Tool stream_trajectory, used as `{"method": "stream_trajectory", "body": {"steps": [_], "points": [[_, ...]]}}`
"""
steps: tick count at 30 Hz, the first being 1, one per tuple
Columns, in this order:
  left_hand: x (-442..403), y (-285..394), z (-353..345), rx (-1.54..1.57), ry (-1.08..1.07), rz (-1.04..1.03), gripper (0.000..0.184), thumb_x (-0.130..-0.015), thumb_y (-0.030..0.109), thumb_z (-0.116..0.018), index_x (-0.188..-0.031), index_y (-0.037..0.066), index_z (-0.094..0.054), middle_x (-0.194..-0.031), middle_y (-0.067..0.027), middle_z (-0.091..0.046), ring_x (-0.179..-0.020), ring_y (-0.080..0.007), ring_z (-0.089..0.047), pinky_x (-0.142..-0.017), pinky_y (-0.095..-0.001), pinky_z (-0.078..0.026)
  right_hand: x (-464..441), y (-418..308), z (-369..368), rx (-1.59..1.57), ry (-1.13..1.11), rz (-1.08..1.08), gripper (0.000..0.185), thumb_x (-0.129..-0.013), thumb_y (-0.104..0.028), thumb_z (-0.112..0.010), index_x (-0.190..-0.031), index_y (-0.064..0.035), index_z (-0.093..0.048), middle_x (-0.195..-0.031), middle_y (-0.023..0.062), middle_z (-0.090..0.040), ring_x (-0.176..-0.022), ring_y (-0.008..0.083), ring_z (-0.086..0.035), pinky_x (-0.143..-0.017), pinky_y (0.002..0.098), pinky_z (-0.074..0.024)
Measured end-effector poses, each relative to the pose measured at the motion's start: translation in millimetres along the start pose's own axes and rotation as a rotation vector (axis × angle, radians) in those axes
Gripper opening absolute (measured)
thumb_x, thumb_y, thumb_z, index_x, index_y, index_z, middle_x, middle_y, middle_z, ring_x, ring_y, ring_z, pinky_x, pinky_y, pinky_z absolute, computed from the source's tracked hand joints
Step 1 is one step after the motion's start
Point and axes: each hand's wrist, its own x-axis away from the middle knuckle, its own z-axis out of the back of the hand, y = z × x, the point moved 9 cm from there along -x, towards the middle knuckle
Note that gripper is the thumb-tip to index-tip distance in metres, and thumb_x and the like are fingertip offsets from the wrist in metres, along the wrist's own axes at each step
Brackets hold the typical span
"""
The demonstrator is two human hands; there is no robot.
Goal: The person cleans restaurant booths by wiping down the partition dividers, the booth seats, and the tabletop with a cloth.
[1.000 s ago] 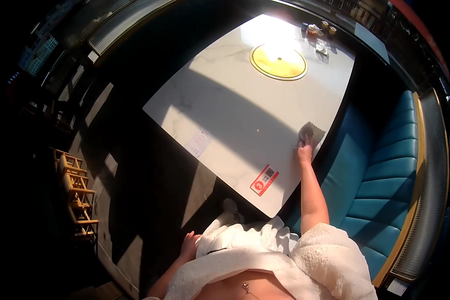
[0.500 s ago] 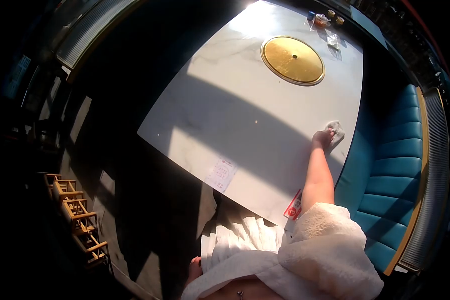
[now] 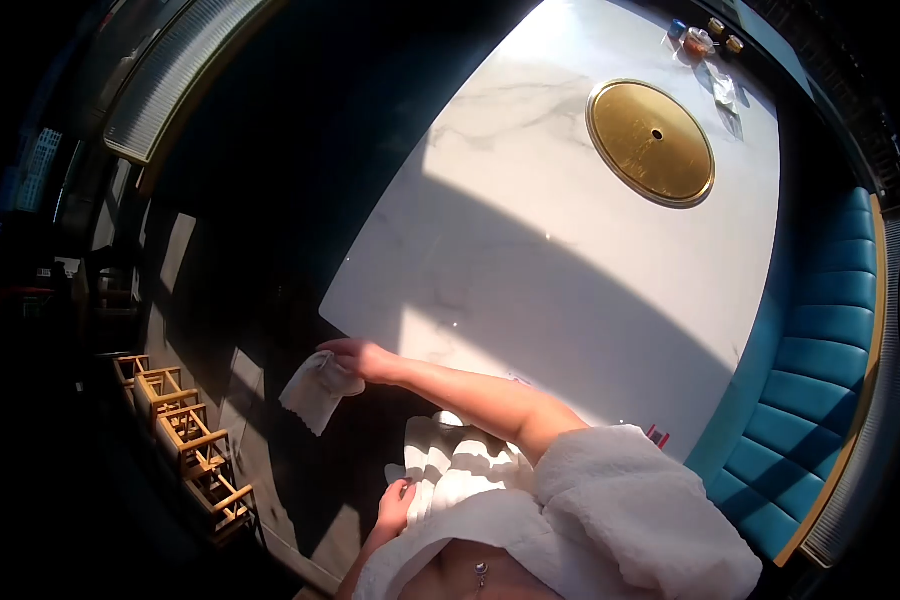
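Note:
My right hand (image 3: pixel 362 360) is closed on a crumpled white cloth (image 3: pixel 313 396). It hangs from my fingers past the near left edge of the table, over the dark floor. My right forearm reaches across the near end of the white marbled table (image 3: pixel 530 190), covering part of it. Low in the view, my left hand (image 3: pixel 395 507) rests against the white ruffled garment (image 3: pixel 480 465) at my front. Its fingers look curled, and whatever may be inside them is hidden.
A round gold lid (image 3: pixel 650 145) is set into the tabletop. Small jars (image 3: pixel 698 42) and a crumpled clear wrapper (image 3: pixel 723 90) sit at the far right corner. A teal bench (image 3: pixel 815 345) runs along the right. Wooden stools (image 3: pixel 195 440) stand at the left.
My right hand has swept the cloth from the table's right side leftward past its near left edge. The view has shifted, and more of my left hand shows. My arm now mostly covers the printed paper.

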Motion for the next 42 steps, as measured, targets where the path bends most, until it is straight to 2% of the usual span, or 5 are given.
{"method": "stream_trajectory", "body": {"steps": [12,18,24,36,42], "points": [[-48,-16,27,0.062,0.001,0.072,0.033,-0.087,0.026,-0.056,-0.108,0.002,-0.06,-0.099,-0.0141,-0.065,-0.095,-0.0244,-0.062,-0.083,-0.0324,-0.048,376,-23,540,0.636,2.048,-0.125,0.037,-0.084,-0.004,-0.042,-0.12,-0.0011,-0.052,-0.118,0.0159,-0.058,-0.109,0.0317,-0.054,-0.095,0.0387,-0.0407],[-15,-22,15,0.191,-0.106,0.291,0.029,-0.088,0.022,-0.056,-0.108,0.002,-0.06,-0.097,-0.0115,-0.066,-0.09,-0.0177,-0.061,-0.08,-0.0303,-0.046,-22,0,234,1.107,0.635,0.292,0.044,-0.076,0.001,-0.045,-0.117,-0.0082,-0.057,-0.124,0.013,-0.055,-0.121,0.0323,-0.045,-0.103,0.0377,-0.0336],[-6,9,51,0.297,-0.033,0.178,0.027,-0.087,0.02,-0.058,-0.106,0.001,-0.061,-0.098,-0.0102,-0.065,-0.091,-0.0167,-0.06,-0.08,-0.03,-0.046,57,133,-129,0.549,-0.506,-0.344,0.039,-0.074,-0.005,-0.057,-0.112,-0.0132,-0.063,-0.109,0.0115,-0.062,-0.104,0.0295,-0.058,-0.087,0.0365,-0.0472],[-37,-31,74,0.554,0.035,0.142,0.029,-0.088,0.018,-0.059,-0.111,0.001,-0.059,-0.103,-0.0093,-0.064,-0.092,-0.0146,-0.059,-0.08,-0.0278,-0.047,106,-38,261,0.789,1.212,-0.226,0.041,-0.078,0.005,-0.043,-0.116,-0.0041,-0.055,-0.117,0.0123,-0.058,-0.108,0.0297,-0.055,-0.094,0.0357,-0.0428],[-74,-15,165,0.525,0.17,-0.066,0.028,-0.089,0.021,-0.058,-0.111,0.004,-0.059,-0.1,-0.0067,-0.063,-0.089,-0.0126,-0.058,-0.078,-0.0269,-0.047,-39,52,-29,0.709,0.275,-0.132,0.04,-0.08,0.002,-0.046,-0.117,-0.0081,-0.055,-0.112,0.0151,-0.059,-0.105,0.0338,-0.054,-0.089,0.0375,-0.0434]]}}
